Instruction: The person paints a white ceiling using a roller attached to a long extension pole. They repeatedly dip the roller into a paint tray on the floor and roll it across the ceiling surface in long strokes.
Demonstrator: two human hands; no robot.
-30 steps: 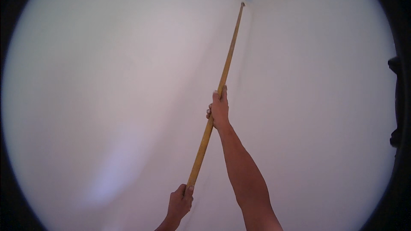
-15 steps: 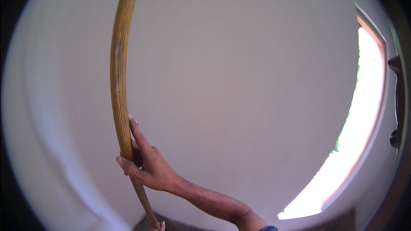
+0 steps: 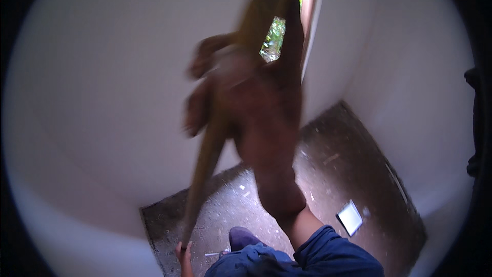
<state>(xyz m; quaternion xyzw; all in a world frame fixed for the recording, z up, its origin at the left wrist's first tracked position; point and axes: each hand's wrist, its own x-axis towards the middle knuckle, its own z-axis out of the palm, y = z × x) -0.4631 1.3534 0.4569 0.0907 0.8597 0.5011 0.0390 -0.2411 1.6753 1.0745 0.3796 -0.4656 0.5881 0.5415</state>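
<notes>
One wooden pole [image 3: 201, 184], likely stiff and light, suits your spread hold: left hand [image 3: 185, 257] closed round its foot, right hand [image 3: 253, 90] loosely wrapped higher.

The person wears a blue cloth garment [image 3: 246, 262], rumpled into soft folds, with a loose blue sleeve [image 3: 335, 254] that leaves the right forearm [image 3: 279, 195] bare. A dark, purplish shoe [image 3: 243, 237] shows its rounded toe. The right hand [image 3: 251, 92] is bare and blurred; the left hand [image 3: 185, 257] is bare too.
</notes>
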